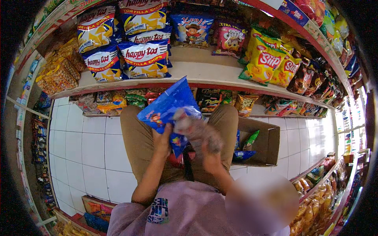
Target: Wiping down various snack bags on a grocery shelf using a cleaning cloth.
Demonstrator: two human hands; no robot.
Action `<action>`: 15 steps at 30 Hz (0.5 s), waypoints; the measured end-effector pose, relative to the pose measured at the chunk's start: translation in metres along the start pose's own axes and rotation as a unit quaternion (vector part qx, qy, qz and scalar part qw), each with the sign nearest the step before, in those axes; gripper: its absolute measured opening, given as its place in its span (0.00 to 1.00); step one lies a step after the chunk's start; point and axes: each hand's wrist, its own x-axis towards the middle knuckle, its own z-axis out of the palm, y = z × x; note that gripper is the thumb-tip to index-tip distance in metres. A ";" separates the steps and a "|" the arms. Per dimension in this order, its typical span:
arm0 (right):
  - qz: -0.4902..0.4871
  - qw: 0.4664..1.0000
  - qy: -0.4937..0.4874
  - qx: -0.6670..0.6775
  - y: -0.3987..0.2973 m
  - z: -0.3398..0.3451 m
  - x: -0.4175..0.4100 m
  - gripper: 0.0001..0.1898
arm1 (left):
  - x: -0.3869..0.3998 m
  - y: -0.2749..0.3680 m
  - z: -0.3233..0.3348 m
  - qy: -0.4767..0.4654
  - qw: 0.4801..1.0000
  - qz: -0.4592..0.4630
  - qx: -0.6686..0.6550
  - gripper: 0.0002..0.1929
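My left hand [162, 141] grips the lower edge of a blue plastic snack bag [174, 103], which is tilted over my lap. Against the bag's right side is a greyish-brown cloth [200, 126], blurred by motion. My right hand [211, 156] holds the lower right end of that cloth, its fingers partly hidden by the blur. Beyond the blue bag runs a pale shelf [195, 65] with a red edge. On it stand blue-and-white tortilla chip bags [144, 59] at the left, a blue snack bag [192, 31], a purple snack bag [229, 38] and yellow snack bags [265, 62] at the right.
An open cardboard box [265, 147] with several snack bags stands on the white tiled floor to my right. A lower shelf [100, 115] holds more packets. Shelves with packed bags [316, 206] line the right, and another shelf unit [38, 141] stands at the left.
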 end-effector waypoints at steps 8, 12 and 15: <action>-0.019 0.959 0.110 -0.260 -0.050 0.006 0.044 0.28 | -0.001 -0.014 0.005 0.029 0.999 0.012 0.043 0.22; -0.090 0.913 -0.054 -0.395 -0.043 -0.001 0.054 0.33 | -0.010 -0.016 -0.005 -0.049 0.987 0.097 0.122 0.20; -0.087 0.940 0.000 -0.330 -0.026 -0.012 0.075 0.31 | -0.026 0.016 0.022 0.027 0.988 0.032 0.147 0.18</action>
